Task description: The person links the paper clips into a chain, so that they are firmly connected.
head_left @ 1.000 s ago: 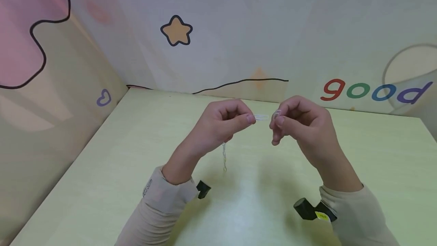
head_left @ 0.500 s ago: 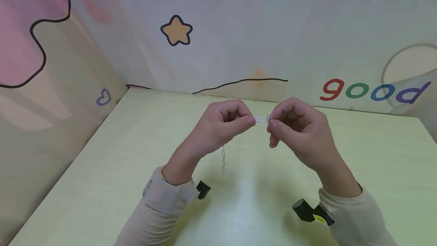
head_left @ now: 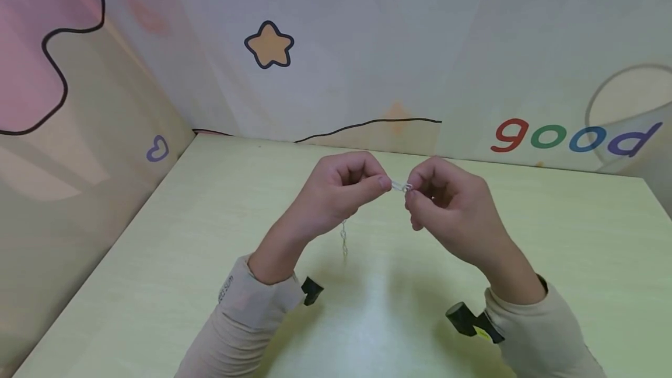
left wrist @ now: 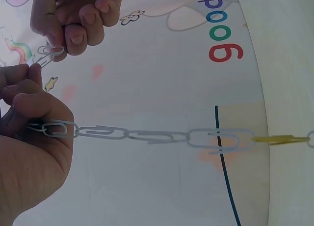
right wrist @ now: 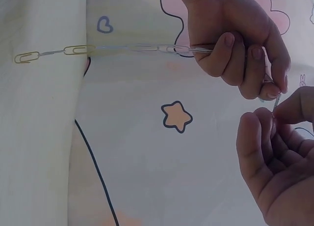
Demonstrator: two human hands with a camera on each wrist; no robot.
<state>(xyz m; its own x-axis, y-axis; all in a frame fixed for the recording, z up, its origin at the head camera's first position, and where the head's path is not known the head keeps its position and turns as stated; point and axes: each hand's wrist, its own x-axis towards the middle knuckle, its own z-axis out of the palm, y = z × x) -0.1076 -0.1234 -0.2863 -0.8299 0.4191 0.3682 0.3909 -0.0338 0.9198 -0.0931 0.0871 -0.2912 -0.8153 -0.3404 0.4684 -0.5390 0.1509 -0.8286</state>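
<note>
Pale green table, printed backdrop wall behind with star and "good" lettering. Both hands raised above table centre, sleeves and wrist cameras below.

Left hand fingers curled, pinching top of paperclip chain; chain hangs straight down from the fist, long axis vertical, free end pointing at the table, not touching it as far as head view shows. In left wrist view chain runs as linked silver clips, one yellow clip near the far end.

Right hand fingers curled, thumb and forefinger pinching a single loose paperclip, small, lying roughly horizontal between the two hands, one end toward left fingertips. Left wrist view shows this clip just beside the end clip held by left hand; cannot tell if hooked.

Versus a second ago: right hand moved in toward left, gap between fingertips closed, clip now meets the left fingertips. Left hand and hanging chain about the same place.
</note>
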